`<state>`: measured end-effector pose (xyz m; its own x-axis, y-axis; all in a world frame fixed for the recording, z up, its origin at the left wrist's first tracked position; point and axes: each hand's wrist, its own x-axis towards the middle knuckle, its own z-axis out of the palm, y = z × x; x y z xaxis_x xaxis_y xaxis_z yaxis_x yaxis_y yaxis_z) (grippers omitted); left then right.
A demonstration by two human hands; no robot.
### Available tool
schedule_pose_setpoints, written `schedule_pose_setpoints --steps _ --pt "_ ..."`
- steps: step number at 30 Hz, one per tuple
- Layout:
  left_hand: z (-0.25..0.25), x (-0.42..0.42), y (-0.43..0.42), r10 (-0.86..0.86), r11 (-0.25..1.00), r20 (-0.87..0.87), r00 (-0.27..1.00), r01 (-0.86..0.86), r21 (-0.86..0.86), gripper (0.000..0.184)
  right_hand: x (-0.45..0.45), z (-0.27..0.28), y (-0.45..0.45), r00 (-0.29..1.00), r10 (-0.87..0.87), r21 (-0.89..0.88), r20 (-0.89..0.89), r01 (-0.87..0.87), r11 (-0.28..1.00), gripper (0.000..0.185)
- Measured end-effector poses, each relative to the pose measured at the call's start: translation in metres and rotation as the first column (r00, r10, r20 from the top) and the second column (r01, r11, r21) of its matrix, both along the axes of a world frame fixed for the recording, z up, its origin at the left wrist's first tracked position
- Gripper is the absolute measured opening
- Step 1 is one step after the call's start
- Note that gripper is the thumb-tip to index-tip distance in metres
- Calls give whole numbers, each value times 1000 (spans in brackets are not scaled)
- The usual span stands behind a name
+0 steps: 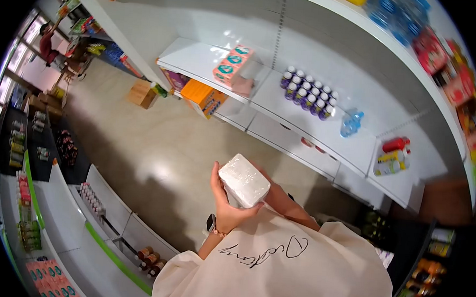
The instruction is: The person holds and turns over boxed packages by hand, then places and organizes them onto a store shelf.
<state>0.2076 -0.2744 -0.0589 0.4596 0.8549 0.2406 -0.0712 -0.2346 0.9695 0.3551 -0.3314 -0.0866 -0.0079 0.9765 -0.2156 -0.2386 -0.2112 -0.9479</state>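
A white block-shaped package in shiny clear wrap is held in front of my chest, over the floor. My left hand, with a dark watch and a bracelet at the wrist, is wrapped round its left and near sides. From the right, my right hand grips the package's far right side; most of its fingers are hidden behind it. Beyond the package, a shelf bears rows of purple bottles with white caps and a pink and teal pack.
An orange box sits on the lower shelf, and a cardboard box on the floor. Blue bottles and red and yellow bottles stand right. Curved shelving lines the left. A person is far off at upper left.
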Motion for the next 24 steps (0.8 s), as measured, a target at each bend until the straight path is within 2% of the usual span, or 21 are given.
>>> schedule_pose_setpoints --steps 2,3,5,6,7,8,9,11,12,13,15,16,17,18,19,20,22,24 --pt "11 7 34 96 993 -62 993 -91 75 133 19 1 41 973 -30 -21 -228 26 999 58" --pt "13 11 52 136 989 -6 991 -136 57 134 30 -2 63 926 56 -2 -374 -62 998 78" --pt "16 16 85 223 974 100 970 -225 7 137 43 10 104 954 294 221 -53 -276 935 90" --pt "18 15 98 287 958 56 956 -287 3 139 43 22 118 918 379 297 117 -396 869 95" --pt "20 14 109 351 936 12 936 -351 -4 140 33 46 133 922 338 242 186 -377 894 94" --pt "21 11 119 412 911 -29 911 -412 -10 142 23 45 150 927 337 236 166 -369 899 92" --pt "19 6 128 461 887 32 887 -460 -31 142 13 43 165 930 334 234 153 -363 902 90" --pt "10 -21 157 435 900 41 900 -433 -50 136 -4 43 202 935 302 206 189 -338 918 83" --pt "7 -39 171 420 907 41 907 -417 -59 133 -9 40 224 900 407 175 159 -431 885 82" --pt "7 -54 183 431 895 62 900 -418 -156 126 -13 35 244 855 505 142 119 -518 844 80" --pt "5 -91 215 411 911 -43 911 -411 -7 125 -33 32 287 765 641 128 61 -643 755 74" --pt "5 -106 230 396 918 -100 913 -391 62 124 -47 30 307 759 648 163 62 -648 744 75" --pt "8 -114 238 351 926 148 925 -319 -199 113 -63 29 326 755 653 190 59 -651 735 76" --pt "8 -123 244 383 889 261 886 -277 -364 98 -79 28 339 754 655 215 51 -649 730 76" --pt "7 -135 254 410 893 180 894 -353 -279 92 -95 30 353 778 622 254 87 -621 742 77" --pt "7 -148 268 436 892 100 894 -415 -182 87 -115 29 367 814 581 305 -5 -552 776 77" --pt "8 -172 292 454 890 116 883 -446 -95 89 -146 40 393 808 589 311 -29 -552 773 75" --pt "8 -199 317 476 876 160 865 -482 -1 89 -174 47 417 799 600 367 40 -571 735 74"
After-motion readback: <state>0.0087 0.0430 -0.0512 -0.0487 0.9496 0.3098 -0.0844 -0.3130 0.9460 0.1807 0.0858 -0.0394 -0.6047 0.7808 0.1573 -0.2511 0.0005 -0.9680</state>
